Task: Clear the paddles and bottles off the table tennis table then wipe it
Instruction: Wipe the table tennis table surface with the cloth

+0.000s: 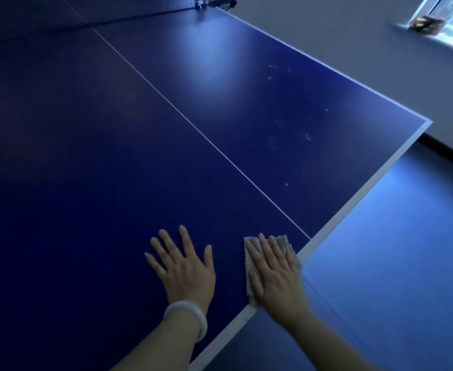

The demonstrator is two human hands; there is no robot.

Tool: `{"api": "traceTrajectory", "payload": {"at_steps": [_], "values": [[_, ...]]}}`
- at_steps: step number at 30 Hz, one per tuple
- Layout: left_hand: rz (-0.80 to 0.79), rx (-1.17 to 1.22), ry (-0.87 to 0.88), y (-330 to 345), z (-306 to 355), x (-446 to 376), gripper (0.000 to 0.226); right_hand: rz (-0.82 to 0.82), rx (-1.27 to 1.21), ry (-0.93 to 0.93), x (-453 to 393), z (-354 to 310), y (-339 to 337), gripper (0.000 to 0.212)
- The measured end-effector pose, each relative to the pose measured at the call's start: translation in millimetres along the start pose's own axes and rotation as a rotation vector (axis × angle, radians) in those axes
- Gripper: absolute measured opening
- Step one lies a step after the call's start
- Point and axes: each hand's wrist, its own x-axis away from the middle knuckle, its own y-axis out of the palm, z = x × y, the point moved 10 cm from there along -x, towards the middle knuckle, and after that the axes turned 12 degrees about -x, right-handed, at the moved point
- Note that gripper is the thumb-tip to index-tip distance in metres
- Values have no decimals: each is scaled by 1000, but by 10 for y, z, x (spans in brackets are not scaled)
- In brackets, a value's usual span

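I have my right hand (273, 271) spread flat on the cloth (282, 243) at the table (86, 156)'s near edge; left hand (185, 266) splayed bare beside it. The cloth looks thin and limp (likely bunches), so palm pressure beats pinching.

Floor (396, 236): blue, smooth, w/ a pale sheen at right. Wall (340, 36): plain grey, running along the far right, dark skirting (447, 156) at its base. Window (450, 25): top right corner, bright daylight coming thru, blurred; a dark object (426, 26) sits on the sill, too blurred to identify. Room otherwise dim, bluish cast overall, light strongest nr the window.
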Motion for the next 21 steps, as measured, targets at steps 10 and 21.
{"api": "traceTrajectory", "payload": {"at_steps": [10,21], "values": [[-12,-91,-45,63,-7,-13,70,51,-1,174,-454,374,-67,59],[-13,-99,-39,53,16,-24,75,-34,37,304,-808,1228,-325,67]]}}
